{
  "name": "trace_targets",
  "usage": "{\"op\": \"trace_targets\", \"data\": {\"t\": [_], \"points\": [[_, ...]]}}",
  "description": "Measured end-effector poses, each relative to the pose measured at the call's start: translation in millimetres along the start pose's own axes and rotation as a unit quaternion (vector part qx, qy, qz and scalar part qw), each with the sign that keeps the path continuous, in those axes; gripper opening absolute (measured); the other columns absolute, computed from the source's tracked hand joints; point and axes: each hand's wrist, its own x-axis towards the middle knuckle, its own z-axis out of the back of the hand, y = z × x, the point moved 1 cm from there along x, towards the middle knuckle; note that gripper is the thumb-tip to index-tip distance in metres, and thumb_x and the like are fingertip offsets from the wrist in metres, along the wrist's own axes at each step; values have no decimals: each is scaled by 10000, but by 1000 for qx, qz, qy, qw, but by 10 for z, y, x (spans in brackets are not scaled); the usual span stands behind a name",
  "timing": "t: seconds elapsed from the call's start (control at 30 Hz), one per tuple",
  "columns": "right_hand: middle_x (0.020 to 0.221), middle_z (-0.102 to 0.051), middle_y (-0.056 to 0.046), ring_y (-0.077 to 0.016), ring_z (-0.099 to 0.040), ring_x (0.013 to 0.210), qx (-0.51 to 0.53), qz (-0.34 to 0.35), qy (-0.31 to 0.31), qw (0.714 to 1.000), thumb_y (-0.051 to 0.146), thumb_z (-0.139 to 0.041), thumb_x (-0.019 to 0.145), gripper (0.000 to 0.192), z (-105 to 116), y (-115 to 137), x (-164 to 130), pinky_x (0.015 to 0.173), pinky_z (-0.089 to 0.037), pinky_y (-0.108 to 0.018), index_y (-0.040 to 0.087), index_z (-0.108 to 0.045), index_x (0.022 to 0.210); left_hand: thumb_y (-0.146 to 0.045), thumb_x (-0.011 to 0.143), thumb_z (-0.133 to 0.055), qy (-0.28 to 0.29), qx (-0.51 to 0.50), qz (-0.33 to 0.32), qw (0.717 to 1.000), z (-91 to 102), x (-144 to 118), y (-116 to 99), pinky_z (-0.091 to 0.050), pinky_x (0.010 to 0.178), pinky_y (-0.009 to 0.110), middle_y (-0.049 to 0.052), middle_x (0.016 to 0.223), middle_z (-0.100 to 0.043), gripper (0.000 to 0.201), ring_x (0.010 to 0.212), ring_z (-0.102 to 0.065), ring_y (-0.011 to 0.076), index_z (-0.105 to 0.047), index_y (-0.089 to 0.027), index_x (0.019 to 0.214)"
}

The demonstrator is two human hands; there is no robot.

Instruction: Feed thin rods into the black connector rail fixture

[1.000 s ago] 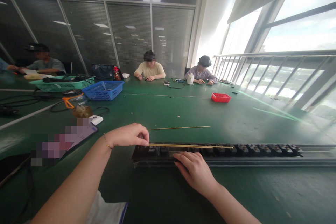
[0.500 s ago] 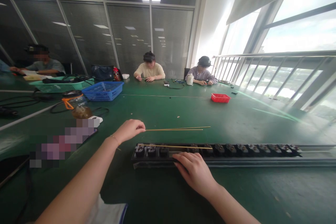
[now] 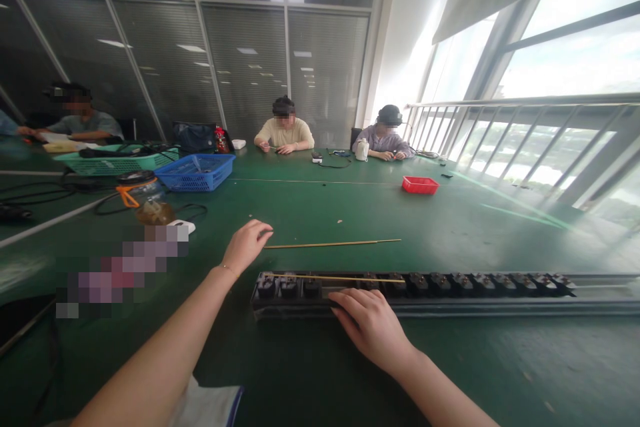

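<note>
My left hand (image 3: 249,245) hovers just above the green table, thumb and fingers slightly apart. Thin tan sticks (image 3: 333,244) lie on the table by its fingertips, so close together that I cannot tell how many. My right hand (image 3: 373,330) has its fingers over the front edge of a long black rail (image 3: 450,307), the thumb on the near side. Along the rail sits a row of black square blocks (image 3: 439,282), and my right hand hides some of them. Another thin tan stick (image 3: 345,279) lies across the blocks at the left end.
Farther back are a blue basket (image 3: 196,173), a green basket (image 3: 107,161) and a small red basket (image 3: 420,185). A jar with an orange handle (image 3: 150,200) stands at left, near cables. Several people sit across the table (image 3: 300,213). A cloth (image 3: 213,403) lies near me.
My left hand has parted its fingers and let go of the sticks. They have come closer together on the table. My right hand has stayed on the rail.
</note>
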Motion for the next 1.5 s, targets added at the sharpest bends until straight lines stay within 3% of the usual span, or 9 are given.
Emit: {"op": "trace_targets", "data": {"t": [0.1,0.17,0.23,0.3,0.5,0.6,0.8,1.07,1.5], "points": [[950,-620,-17,-104,-566,840,0,-1,2,1000,219,-398,859,228,0,0,1,664,-369,-237,230,-534,1042,-390,787,-429,3,-39,13,999,315,62,-160,-414,682,249,40,863,-631,296,733,-558,155,-631,-184,851],[945,-621,-21,-103,-569,835,-4,2,0,1000,221,-399,859,229,4,1,1,666,-372,-236,228,-535,1043,-441,757,-457,116,-73,-6,991,504,50,-318,-414,652,238,21,812,-648,315,728,-567,159,-644,-199,830],[939,-622,-23,-102,-571,831,-8,3,-4,1000,220,-398,859,231,9,3,2,667,-376,-233,227,-537,1043,-458,717,-504,259,-109,-44,959,624,-12,-480,-412,628,219,-1,777,-656,304,703,-576,148,-655,-215,821],[936,-623,-22,-101,-573,828,-9,5,-6,1000,217,-396,859,232,12,6,5,665,-377,-232,229,-537,1043,-446,676,-555,356,-130,-72,923,667,-90,-609,-407,600,206,-12,734,-657,281,671,-580,138,-663,-218,798],[947,-623,-28,-111,-570,836,-1,3,-4,1000,216,-389,864,235,1,6,8,670,-376,-242,228,-535,1048,-409,665,-579,395,-154,-82,902,621,-145,-699,-404,559,204,-11,681,-651,231,633,-581,132,-649,-194,715],[963,-620,-29,-117,-566,847,2,2,2,1000,219,-389,865,239,-2,2,6,664,-370,-247,228,-529,1059,-407,678,-565,367,-182,-68,910,613,-79,-597,-412,577,202,-13,702,-654,238,645,-578,128,-638,-187,731],[971,-616,-18,-115,-561,857,8,-2,3,1000,218,-394,863,230,-3,2,-2,668,-358,-248,231,-524,1053,-384,725,-511,195,-106,-19,975,333,28,-243,-407,623,229,0,714,-645,228,683,-576,147,-631,-190,721],[964,-616,-21,-109,-560,850,5,-2,3,1000,219,-391,864,234,-5,-5,-11,666,-356,-241,228,-527,1054,-308,769,-469,138,26,-38,989,-216,-66,-60,-391,634,251,32,781,-617,204,727,-562,162,-643,-203,750],[957,-619,-18,-114,-559,839,9,-6,5,1000,222,-387,866,232,5,3,-6,659,-348,-244,228,-529,1049,-299,790,-457,42,42,-30,998,-330,-130,44,-427,751,270,49,915,-604,232,853,-554,179,-634,-186,887]]}}
